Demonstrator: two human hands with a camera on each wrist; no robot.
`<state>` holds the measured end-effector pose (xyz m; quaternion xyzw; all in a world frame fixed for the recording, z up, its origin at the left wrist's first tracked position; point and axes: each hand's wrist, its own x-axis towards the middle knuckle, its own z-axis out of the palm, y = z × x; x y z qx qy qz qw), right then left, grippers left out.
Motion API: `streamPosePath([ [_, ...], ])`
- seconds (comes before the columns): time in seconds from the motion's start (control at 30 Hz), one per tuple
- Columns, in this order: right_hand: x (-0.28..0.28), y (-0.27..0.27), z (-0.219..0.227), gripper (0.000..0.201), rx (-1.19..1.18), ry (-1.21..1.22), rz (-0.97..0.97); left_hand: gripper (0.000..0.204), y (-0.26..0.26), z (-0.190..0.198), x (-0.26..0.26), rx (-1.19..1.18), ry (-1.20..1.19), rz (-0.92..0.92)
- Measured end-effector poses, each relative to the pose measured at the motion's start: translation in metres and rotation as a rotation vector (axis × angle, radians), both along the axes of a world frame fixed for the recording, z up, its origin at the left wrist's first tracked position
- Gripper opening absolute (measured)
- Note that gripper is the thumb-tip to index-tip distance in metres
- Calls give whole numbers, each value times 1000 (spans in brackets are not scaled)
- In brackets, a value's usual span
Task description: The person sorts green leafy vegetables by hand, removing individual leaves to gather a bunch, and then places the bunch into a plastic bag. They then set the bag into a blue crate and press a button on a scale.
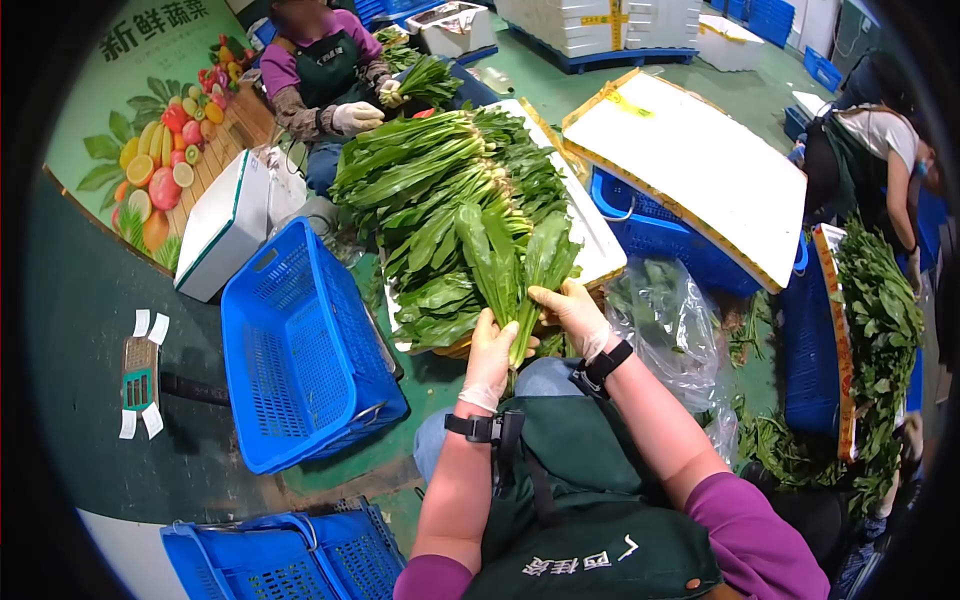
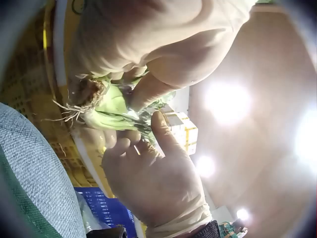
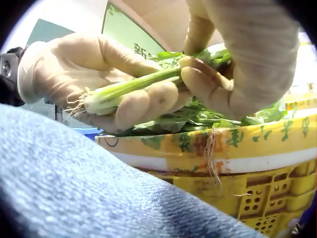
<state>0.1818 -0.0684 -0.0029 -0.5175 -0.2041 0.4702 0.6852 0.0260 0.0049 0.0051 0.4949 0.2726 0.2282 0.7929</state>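
Observation:
Both hands, in thin pale gloves, are at a plant of long-leaved greens (image 1: 490,255) above the front edge of a heaped white foam lid. My left hand (image 1: 487,362) holds the pale lower stalks (image 3: 131,89), fingers curled under them and thumb along the top. Stringy roots (image 2: 74,110) stick out beyond the palm. Higher up, my right hand (image 1: 575,315) pinches the stems between thumb and fingers, close to the left fingertips. The leaves fan out away from me over a pile of the same greens (image 1: 420,190), stacked in bundles.
A yellow crate (image 3: 257,198) stands under the lid, by my knees. Left is a blue basket (image 1: 290,350); right are a tilted foam lid (image 1: 690,170) on a blue crate and a clear plastic bag (image 1: 665,320). Another person (image 1: 325,80) sits opposite; one more bends at far right.

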Motion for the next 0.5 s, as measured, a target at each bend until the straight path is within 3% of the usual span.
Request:
streamPosePath([
  [0.2, 14, 0, -1, 32, 30, 42, -110, 33, 3, -2, -4, 83, 104, 9],
  [0.3, 10, -3, 5, 33, 59, 47, -90, 48, -6, 4, -2, 258, 190, -23],
  [0.37, 7, -4, 12, 36, 39, 37, -83, 59, -12, 2, 2, 780, 169, 144],
  [0.4, 6, -5, 15, 39, 16, 25, -83, 55, -14, 2, -1, 722, 352, 148],
  [0.5, 1, -5, 30, 45, 155, 39, -221, 47, -1, -13, -4, 647, 360, 132],
])
